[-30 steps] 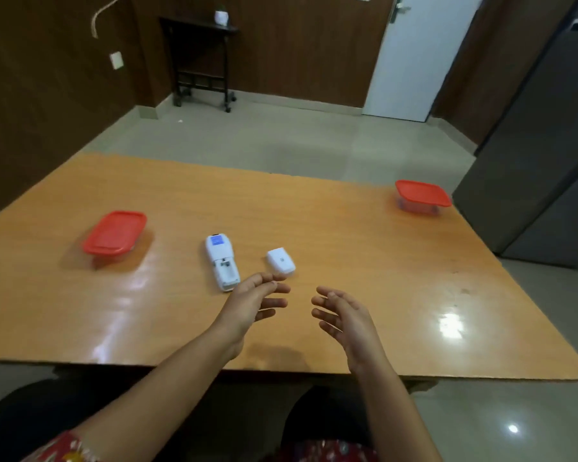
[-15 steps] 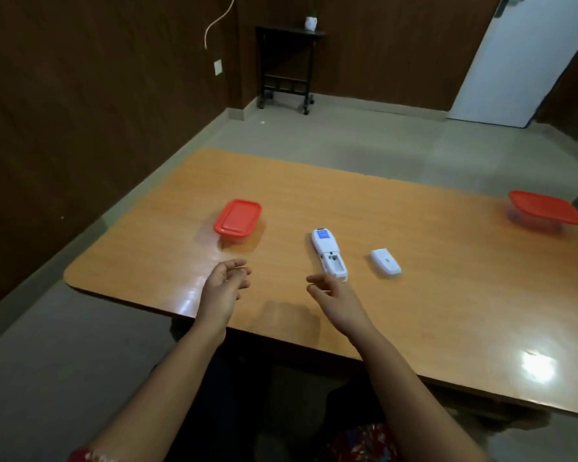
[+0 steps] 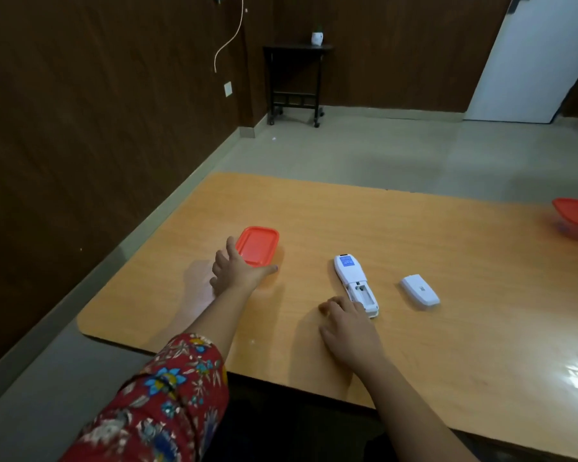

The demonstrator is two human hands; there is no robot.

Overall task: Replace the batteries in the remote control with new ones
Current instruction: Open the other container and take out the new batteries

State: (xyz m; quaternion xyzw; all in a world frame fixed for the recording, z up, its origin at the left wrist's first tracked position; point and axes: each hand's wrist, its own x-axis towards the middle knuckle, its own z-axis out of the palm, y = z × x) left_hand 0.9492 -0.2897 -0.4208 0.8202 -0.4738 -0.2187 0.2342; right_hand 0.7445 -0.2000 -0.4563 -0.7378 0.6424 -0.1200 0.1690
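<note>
The white remote control [image 3: 355,284] lies face down on the wooden table [image 3: 397,235], its battery bay uncovered and looking empty. Its white battery cover [image 3: 419,290] lies apart, to the right. A clear box with a red lid [image 3: 257,245] sits left of the remote. My left hand [image 3: 236,270] is spread at the near edge of this box, thumb and fingers on either side of its corner. My right hand [image 3: 346,323] rests palm down on the table, fingers by the remote's near end, holding nothing.
A second red-lidded box [image 3: 576,216] sits at the table's far right edge. The table's left and near edges are close to my arms. Beyond the table are bare floor, a small dark side table [image 3: 296,81] and a white door [image 3: 531,58].
My view turned left. My left hand reached forward and left to the red-lidded box and spread around its near corner. My right hand came down flat beside the remote's near end.
</note>
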